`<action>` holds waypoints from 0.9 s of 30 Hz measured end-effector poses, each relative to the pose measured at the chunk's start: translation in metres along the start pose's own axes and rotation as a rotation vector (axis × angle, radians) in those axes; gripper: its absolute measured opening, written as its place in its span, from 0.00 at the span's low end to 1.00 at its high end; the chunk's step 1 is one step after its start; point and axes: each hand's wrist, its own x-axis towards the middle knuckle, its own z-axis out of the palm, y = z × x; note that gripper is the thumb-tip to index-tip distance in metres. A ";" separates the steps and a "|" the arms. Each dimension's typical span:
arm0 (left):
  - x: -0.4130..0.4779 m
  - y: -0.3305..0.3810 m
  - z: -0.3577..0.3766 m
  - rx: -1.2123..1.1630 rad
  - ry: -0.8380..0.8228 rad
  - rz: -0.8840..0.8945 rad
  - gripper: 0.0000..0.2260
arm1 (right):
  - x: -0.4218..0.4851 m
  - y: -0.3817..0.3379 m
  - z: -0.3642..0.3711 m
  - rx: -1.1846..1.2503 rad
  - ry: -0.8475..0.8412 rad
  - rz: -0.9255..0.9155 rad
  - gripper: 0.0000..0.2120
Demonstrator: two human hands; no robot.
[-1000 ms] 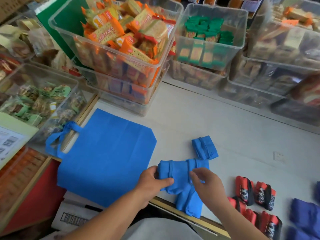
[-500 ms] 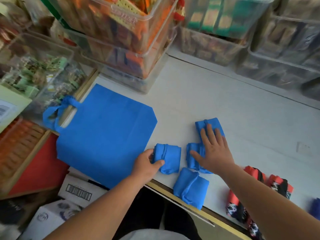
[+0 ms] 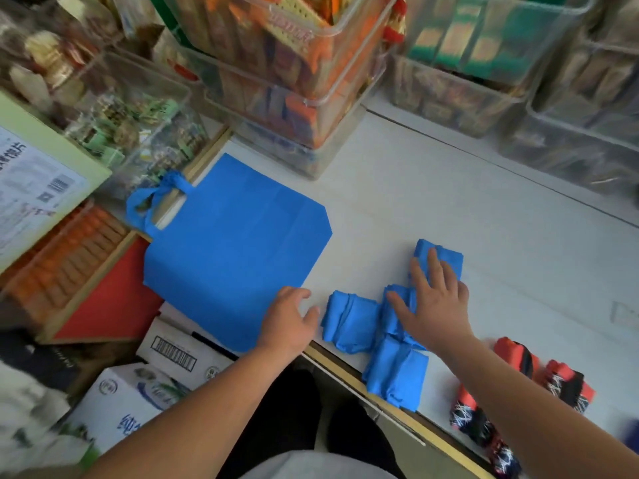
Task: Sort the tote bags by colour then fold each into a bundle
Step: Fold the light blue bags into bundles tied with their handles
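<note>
Blue flat bag [image 3: 235, 250] spread on white table [image 3: 449, 202], handles hanging over the left edge. Right of flat bag, four blue bundles [image 3: 351, 319] in a tight cluster near the front edge. Across two of them, right hand [image 3: 435, 305] laid flat, fingers straight and spread, gripping nothing. At flat bag's near-right corner, left hand [image 3: 287, 319], fingers loosely bent, holding nothing, just beside one bundle. Further right of flat bag, red bundles [image 3: 518, 357] with black-and-white print. Behind flat bag, stacked clear bins [image 3: 294, 108] packed with orange snack packets. Further right, green-box bin [image 3: 484, 36] atop more bins, contents blurred. Left of flat bag, sweets bin [image 3: 138, 122] of green-wrapped pieces. Below flat bag, off the table, barcoded carton [image 3: 173, 354].
</note>
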 end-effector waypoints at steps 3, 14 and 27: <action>0.005 -0.033 -0.031 0.304 0.182 0.100 0.25 | -0.013 -0.032 0.007 0.114 -0.045 -0.100 0.39; 0.028 -0.084 -0.048 0.445 0.009 0.000 0.16 | 0.016 -0.142 0.026 0.366 -0.214 -0.022 0.21; 0.034 -0.125 -0.081 0.026 0.371 0.167 0.18 | 0.100 -0.174 0.057 0.097 -0.254 -0.325 0.39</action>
